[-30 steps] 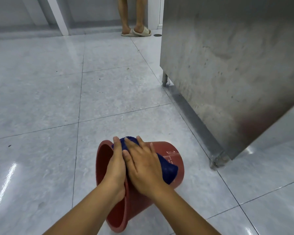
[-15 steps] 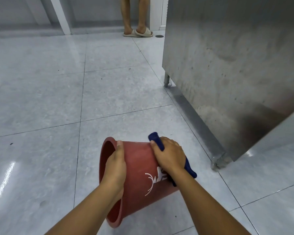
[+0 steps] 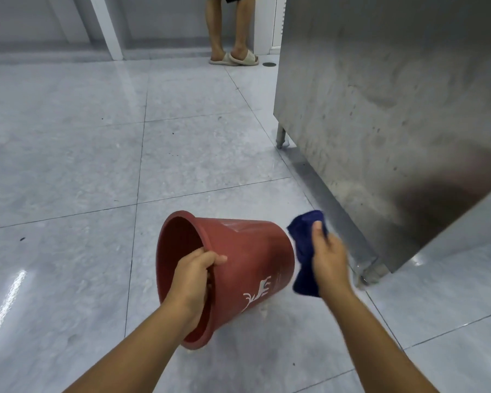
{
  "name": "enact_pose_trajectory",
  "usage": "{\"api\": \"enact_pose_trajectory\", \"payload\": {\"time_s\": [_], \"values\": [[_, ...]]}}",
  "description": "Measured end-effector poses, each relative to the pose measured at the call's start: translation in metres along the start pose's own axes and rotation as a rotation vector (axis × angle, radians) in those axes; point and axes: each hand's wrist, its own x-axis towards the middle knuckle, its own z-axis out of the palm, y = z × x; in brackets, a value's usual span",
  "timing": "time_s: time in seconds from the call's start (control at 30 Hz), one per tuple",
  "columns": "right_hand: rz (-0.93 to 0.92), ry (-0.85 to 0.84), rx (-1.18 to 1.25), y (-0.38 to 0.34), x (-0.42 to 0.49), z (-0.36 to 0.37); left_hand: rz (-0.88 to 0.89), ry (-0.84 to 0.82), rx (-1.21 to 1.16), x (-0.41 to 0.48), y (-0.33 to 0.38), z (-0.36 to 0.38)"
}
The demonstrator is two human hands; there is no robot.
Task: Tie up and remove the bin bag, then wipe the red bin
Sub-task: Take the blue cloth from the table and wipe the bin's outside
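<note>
The bin (image 3: 238, 268) looks to be made of smooth red plastic with a dull shine, and a white picture is printed on its side. The cloth (image 3: 304, 251) is soft, dark blue and matt. The floor (image 3: 68, 165) is laid with glossy grey tiles, and bright light is mirrored in them. The cabinet (image 3: 380, 109) is made of brushed metal, marked with dull smudges and small spots.

The fingers of the left hand (image 3: 194, 275) curl over the rim and vanish inside the red plastic bin (image 3: 247, 259), whose base is turned away behind the crumpled dark blue cloth (image 3: 304, 259). Just right of the motion-blurred right hand (image 3: 330, 258), the tall stainless steel cabinet (image 3: 394, 109) runs off the frame. Far beyond both hands, a standing person's bare legs (image 3: 227, 26) are cut above the knee.
</note>
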Motion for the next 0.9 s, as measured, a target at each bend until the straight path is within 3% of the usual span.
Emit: {"api": "enact_pose_trajectory", "payload": {"time_s": [0.17,0.37,0.57,0.9], "values": [[-0.387,-0.381,-0.172,-0.020,-0.067,0.065,0.054,-0.118,0.139,-0.004,0.009,0.016],[-0.384,-0.593,-0.112,-0.032,-0.050,0.079,0.060,-0.278,0.259,0.009,0.013,0.011],[-0.440,-0.538,-0.375,-0.025,-0.019,0.102,0.003,-0.227,0.207,0.011,0.011,0.006],[-0.202,-0.346,-0.539,0.026,0.035,0.073,-0.047,-0.289,0.165,0.004,-0.002,-0.002]]}}
